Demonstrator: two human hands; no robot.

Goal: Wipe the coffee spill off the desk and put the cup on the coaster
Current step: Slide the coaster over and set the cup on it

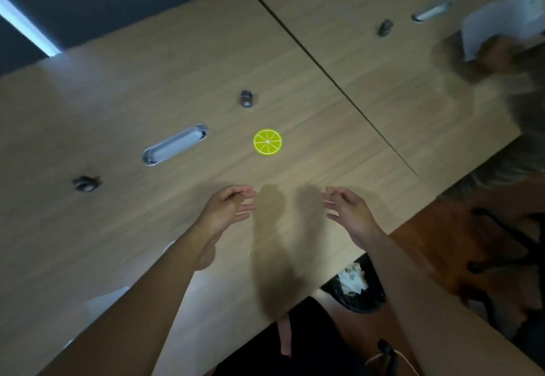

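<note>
A round lime-slice coaster (267, 142) lies flat on the wooden desk (295, 86), bare on top. My left hand (228, 209) and my right hand (346, 207) hover side by side over the desk just in front of the coaster, palms facing each other, fingers apart and holding nothing. Their shadows fall on the wood between them. No cup, cloth or coffee spill shows anywhere in the view.
An oval cable grommet (175, 144) sits left of the coaster, with small metal fittings (246, 98) (85, 183) nearby. Another person's blurred hand holds white paper (501, 24) at the far right. A black bin with crumpled tissue (354, 282) stands below the desk edge, near a chair base (507, 246).
</note>
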